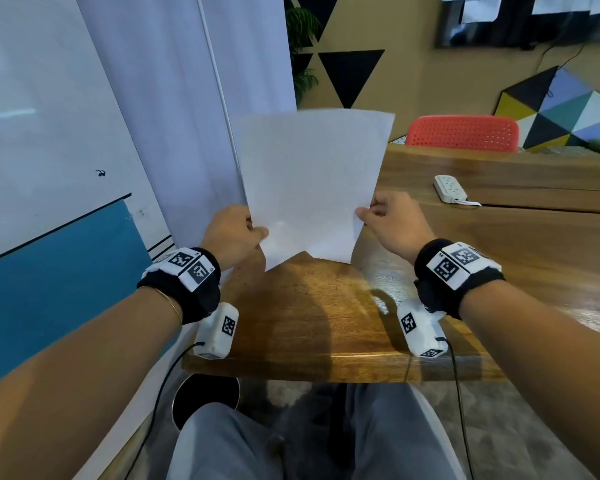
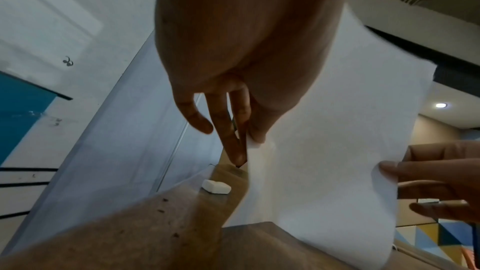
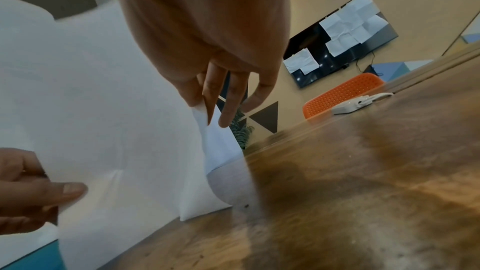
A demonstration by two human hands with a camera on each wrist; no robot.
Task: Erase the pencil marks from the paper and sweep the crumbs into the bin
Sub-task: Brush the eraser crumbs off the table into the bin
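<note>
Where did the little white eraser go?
In the left wrist view the eraser lies on the wooden table, just beyond the left hand and left of the lifted paper. The head view doesn't show it.

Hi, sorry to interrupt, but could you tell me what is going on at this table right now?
A seated person is holding a white sheet of paper up off the wooden table, pinching its lower edges with the left hand and the right hand. The sheet is bowed into a trough. A white eraser lies on the table behind it, with dark crumbs scattered nearby. A dark round bin sits on the floor below the table's near left corner.
</note>
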